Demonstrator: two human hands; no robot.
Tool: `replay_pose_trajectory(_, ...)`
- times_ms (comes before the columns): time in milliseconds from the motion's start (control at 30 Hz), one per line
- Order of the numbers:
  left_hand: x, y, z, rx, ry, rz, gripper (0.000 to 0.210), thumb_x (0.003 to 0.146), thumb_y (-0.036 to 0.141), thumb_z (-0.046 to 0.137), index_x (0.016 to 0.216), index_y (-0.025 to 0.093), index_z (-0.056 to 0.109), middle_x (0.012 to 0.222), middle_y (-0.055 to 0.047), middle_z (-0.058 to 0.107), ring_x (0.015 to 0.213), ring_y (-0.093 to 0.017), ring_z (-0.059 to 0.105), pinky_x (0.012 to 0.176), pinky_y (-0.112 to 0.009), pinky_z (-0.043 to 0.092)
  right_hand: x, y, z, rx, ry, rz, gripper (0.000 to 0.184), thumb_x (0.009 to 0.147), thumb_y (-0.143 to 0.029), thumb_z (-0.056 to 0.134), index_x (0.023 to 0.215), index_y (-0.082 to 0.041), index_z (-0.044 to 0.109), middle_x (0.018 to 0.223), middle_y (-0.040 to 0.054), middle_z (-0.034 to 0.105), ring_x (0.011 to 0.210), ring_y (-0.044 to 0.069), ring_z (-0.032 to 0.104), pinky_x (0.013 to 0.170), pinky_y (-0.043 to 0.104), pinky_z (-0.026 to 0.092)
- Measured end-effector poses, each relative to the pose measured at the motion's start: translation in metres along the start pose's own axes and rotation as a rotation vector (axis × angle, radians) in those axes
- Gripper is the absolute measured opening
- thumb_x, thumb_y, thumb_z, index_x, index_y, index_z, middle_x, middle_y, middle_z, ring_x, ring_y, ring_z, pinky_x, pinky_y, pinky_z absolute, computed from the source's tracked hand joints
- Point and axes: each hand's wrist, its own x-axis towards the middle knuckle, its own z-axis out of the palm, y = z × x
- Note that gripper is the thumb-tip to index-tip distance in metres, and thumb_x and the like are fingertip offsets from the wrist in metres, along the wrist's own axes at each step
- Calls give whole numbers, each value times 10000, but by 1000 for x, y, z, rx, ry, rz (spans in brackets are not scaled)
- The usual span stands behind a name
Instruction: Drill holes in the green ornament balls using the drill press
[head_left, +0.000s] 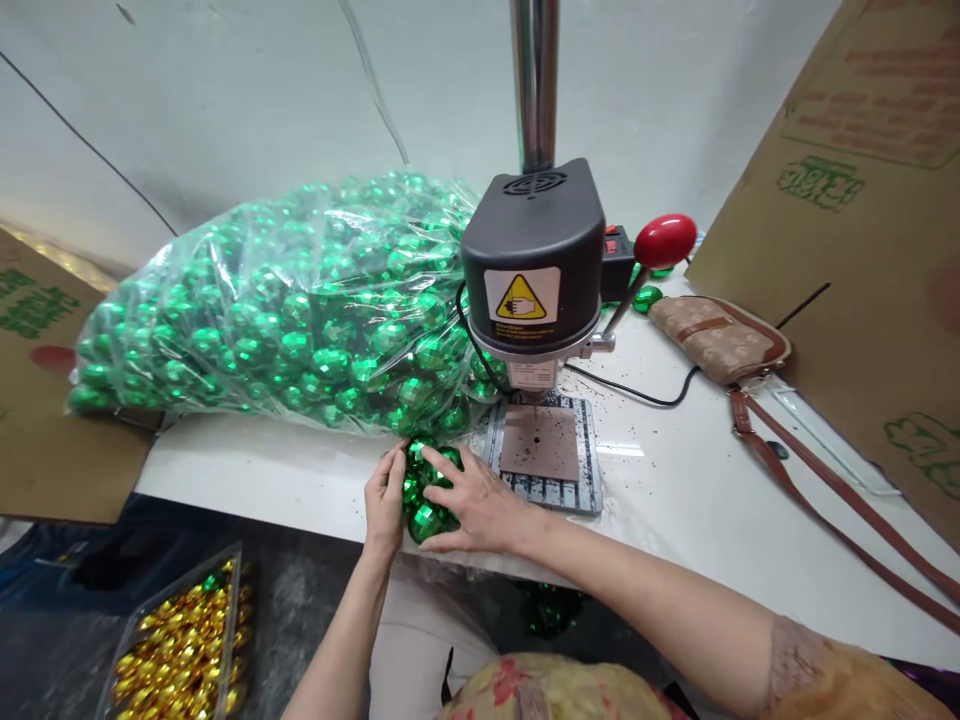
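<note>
A small cluster of shiny green faceted balls (424, 520) sits at the table's front edge between my two hands. My left hand (385, 500) presses against the cluster from the left, its fingers close together. From the right, my right hand (480, 498) grips over the balls with its fingers spread around them. Just behind my hands lies a big clear plastic bag (285, 300) full of the same green balls. Right of my hands stands a small black drill press (534, 260) with a red knob (666, 241). A flat brown plate (538, 442) with a hole lies on its slotted base.
Dark shavings surround the drill base (589, 480). A brown handbag (720, 340) with a long strap and a loose green ball (646, 298) lie to the right. Cardboard boxes (847, 250) flank the table. A clear bin of gold balls (176, 650) stands low at left.
</note>
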Motion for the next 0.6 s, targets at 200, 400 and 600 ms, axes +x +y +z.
replay_pose_trajectory(200,-6,-2,8,165,343,111,462,919,546,513,1084,153,694,1078,-99,696,1009,-206,644,920,-326,498,1,-8,21,-62,64,116,639,811,-656,559,1228,-173,587,1548,214,323,1417,456,317,1080,651,418)
replay_pose_trajectory(400,-16,4,0,245,145,233,464,1009,477,347,1108,161,672,1124,-103,669,1098,-198,612,998,-334,459,-6,-8,23,-88,171,47,640,826,-671,525,1244,-190,587,1562,177,331,1444,417,295,1133,622,391)
replay_pose_trajectory(600,-26,1,-5,362,267,396,443,1031,386,292,1185,159,640,1187,-134,646,1187,-225,572,1073,-409,416,-32,-8,-15,-154,400,-107,423,857,-505,599,1157,-209,636,1452,143,505,1374,294,429,1115,512,459)
